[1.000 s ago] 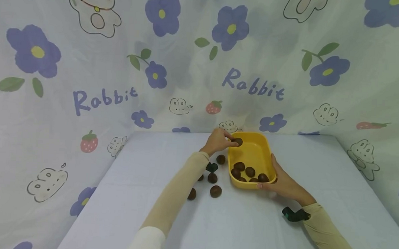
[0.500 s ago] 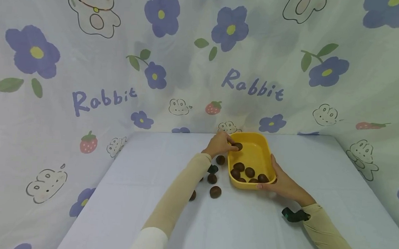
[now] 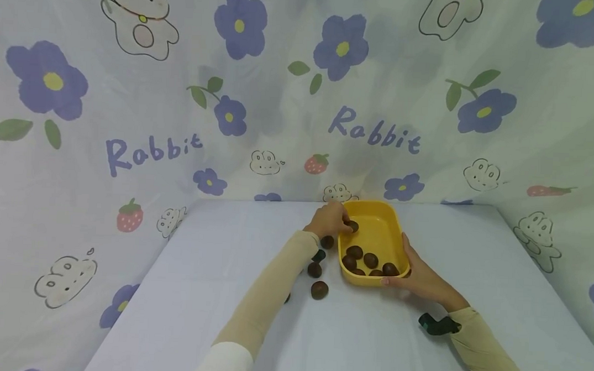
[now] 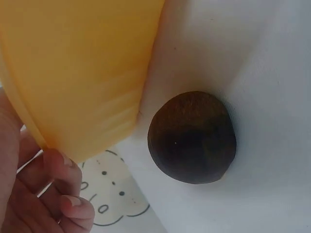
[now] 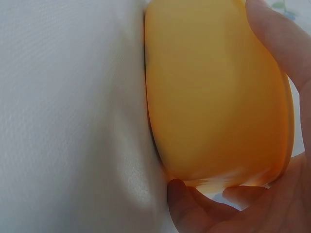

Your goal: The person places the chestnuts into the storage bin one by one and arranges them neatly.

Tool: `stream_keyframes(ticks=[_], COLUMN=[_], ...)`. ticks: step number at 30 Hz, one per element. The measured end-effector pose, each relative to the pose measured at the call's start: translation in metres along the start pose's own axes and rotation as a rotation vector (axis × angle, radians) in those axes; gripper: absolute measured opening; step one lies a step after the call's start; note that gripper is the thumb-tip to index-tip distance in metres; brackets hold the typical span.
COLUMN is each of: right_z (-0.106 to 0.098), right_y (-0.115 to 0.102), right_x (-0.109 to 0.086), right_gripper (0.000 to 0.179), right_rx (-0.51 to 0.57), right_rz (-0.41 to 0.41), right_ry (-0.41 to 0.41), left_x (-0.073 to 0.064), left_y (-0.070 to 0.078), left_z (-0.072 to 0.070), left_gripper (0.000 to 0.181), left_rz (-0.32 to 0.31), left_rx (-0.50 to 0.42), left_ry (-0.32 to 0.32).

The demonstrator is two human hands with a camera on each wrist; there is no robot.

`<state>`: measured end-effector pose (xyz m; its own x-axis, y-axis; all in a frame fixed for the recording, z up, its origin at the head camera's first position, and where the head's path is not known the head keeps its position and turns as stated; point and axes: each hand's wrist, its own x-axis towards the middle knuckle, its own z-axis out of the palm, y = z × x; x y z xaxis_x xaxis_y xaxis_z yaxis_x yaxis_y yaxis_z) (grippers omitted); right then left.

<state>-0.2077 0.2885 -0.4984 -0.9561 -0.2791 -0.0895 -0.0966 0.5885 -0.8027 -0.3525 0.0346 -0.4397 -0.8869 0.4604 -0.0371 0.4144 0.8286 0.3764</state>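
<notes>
My left hand [image 3: 328, 219] reaches over the left rim of a yellow plastic box [image 3: 377, 236] and pinches a brown chestnut [image 3: 353, 226] inside it. That chestnut is hidden in the left wrist view, where the fingers [image 4: 60, 170] curl by the rim. With my right hand [image 3: 426, 278] I grip the near right corner of the box, thumb at the front and fingers along the side. Several chestnuts [image 3: 370, 260] lie at the near end of the box. On the table beside its left wall rests another chestnut [image 4: 193, 138].
More chestnuts [image 3: 319, 290] lie on the white tabletop [image 3: 360, 337] left of the box, some partly covered by the left forearm. Dark straps [image 3: 439, 324] show at the wrists. A patterned cloth [image 3: 281, 96] hangs right behind the box.
My left hand has lowered the chestnut further into the box and shifted slightly nearer. My right hand keeps its grip on the corner. The head view has tilted up slightly.
</notes>
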Motion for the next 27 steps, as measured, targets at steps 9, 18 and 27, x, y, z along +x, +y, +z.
stream_keyframes(ticks=[9,18,27], right_z=[0.008,0.011,0.001], right_y=[0.003,0.002,-0.003], right_x=[-0.002,-0.002,-0.003], right_gripper=[0.137,0.135,0.135], right_rx=[0.017,0.019,0.010], right_rz=[-0.009,-0.024,-0.032], right_ry=[0.005,0.004,0.010], left_x=[-0.001,0.000,-0.040], left_y=[-0.001,-0.005,-0.012], left_z=[0.009,0.009,-0.036], left_gripper=[0.021,0.024,0.041], left_rz=[0.002,-0.002,-0.002], left_rx=[0.062,0.105,-0.092], left_ry=[-0.043,-0.076,0.104])
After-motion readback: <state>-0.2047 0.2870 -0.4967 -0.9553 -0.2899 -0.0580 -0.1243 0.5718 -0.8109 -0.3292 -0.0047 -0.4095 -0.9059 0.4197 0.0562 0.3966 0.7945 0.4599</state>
